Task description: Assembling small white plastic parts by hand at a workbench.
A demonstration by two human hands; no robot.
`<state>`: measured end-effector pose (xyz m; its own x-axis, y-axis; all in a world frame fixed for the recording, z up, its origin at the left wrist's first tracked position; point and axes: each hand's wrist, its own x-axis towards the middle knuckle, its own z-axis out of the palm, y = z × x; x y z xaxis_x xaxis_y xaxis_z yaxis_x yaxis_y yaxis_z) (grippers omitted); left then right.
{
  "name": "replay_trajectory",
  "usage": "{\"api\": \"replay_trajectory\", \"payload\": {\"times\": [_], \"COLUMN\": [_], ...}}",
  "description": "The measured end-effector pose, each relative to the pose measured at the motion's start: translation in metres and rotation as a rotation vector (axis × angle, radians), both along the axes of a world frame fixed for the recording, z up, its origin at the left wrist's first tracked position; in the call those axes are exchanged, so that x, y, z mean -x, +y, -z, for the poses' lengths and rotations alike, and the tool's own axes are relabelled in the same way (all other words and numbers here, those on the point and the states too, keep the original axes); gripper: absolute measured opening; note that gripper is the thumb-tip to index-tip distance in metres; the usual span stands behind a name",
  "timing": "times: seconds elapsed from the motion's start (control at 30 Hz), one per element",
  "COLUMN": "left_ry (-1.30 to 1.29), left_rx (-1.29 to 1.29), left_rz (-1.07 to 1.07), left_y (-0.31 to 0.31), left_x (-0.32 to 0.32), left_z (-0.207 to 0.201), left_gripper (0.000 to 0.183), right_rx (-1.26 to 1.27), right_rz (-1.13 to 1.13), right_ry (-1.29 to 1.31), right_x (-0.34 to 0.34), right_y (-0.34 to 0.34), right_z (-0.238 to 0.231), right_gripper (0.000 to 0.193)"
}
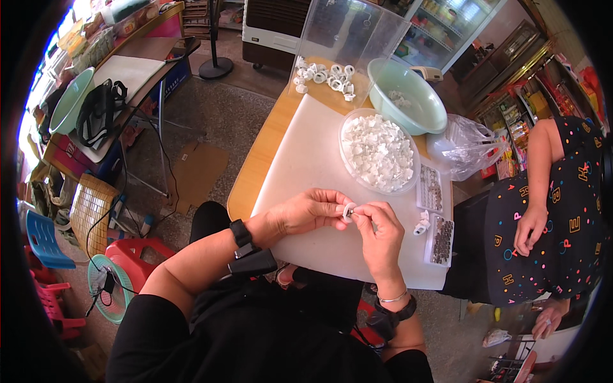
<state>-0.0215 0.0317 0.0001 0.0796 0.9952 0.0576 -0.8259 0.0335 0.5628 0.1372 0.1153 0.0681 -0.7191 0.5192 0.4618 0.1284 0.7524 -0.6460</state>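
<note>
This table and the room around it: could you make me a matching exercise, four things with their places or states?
1. Small white part
2. Round tub
3. Clear plastic bag
4. Blue seat

A. Right of the tub
B. Far left of the picture
C. Held by left hand and right hand
D. Heaped with white pieces

Pairs: 1-C, 2-D, 3-A, 4-B

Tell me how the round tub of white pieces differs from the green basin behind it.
The tub looks see-through; the basin is pale green. The tub is heaped with white pieces, while the basin holds just a small whitish clump. The basin looks larger than the tub. Both are round and open-topped.
</note>
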Motion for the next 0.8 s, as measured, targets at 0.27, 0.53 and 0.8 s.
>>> {"api": "replay_trajectory", "payload": {"times": [0.27, 0.53, 0.8], "left_ry": [-0.016, 0.033, 0.045], "left_rx": [0.011, 0.02, 0.05], "left_rz": [0.008, -0.018, 0.014], "left_y": [-0.001, 0.0, 0.0], "left_x": [0.001, -0.001, 0.0], "left_z": [-0.001, -0.003, -0.003], "left_gripper": [0.019, 0.018, 0.02], "right_rx": [-0.008, 0.085, 0.936], "right_rz": [-0.015, -0.003, -0.098], "right_ry": [-0.031, -0.09, 0.028], "right_x": [0.0, 0.001, -0.002], "right_y": [-0.001, 0.001, 0.011], "right_z": [-0.005, -0.003, 0.003], "right_gripper": [0.007, 0.004, 0.007]}}
